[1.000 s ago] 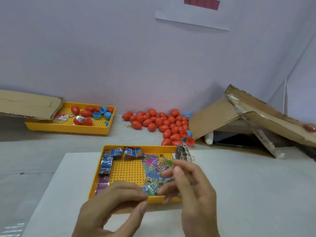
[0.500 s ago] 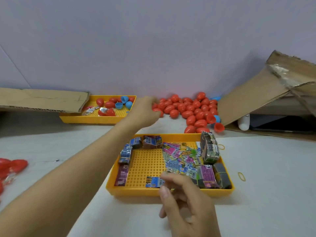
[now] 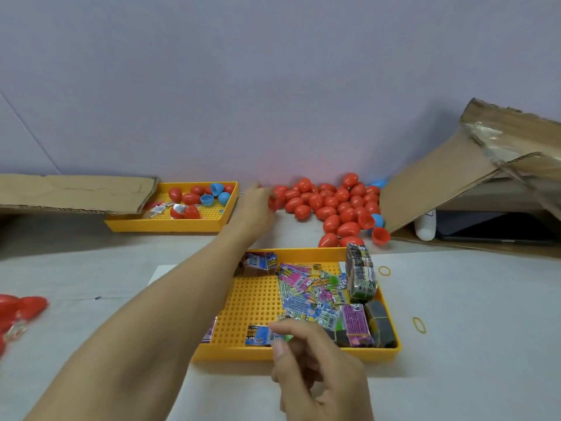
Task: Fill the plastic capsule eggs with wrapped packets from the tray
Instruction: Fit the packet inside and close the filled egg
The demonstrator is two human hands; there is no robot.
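Both forearms are bare, no sleeve showing; the left hand (image 3: 256,205) and right hand (image 3: 318,369) wear nothing.

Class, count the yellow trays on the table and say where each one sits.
2. One tray lies near, under the hands; the other tray sits far left by the wall, partly under cardboard.

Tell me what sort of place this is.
Probably a small hand-packing workstation rather than a home table. A heap of red capsule eggs lies against the wall, a yellow pegged tray holds sorted wrapped packets, and torn cardboard from a shipping box lies alongside.
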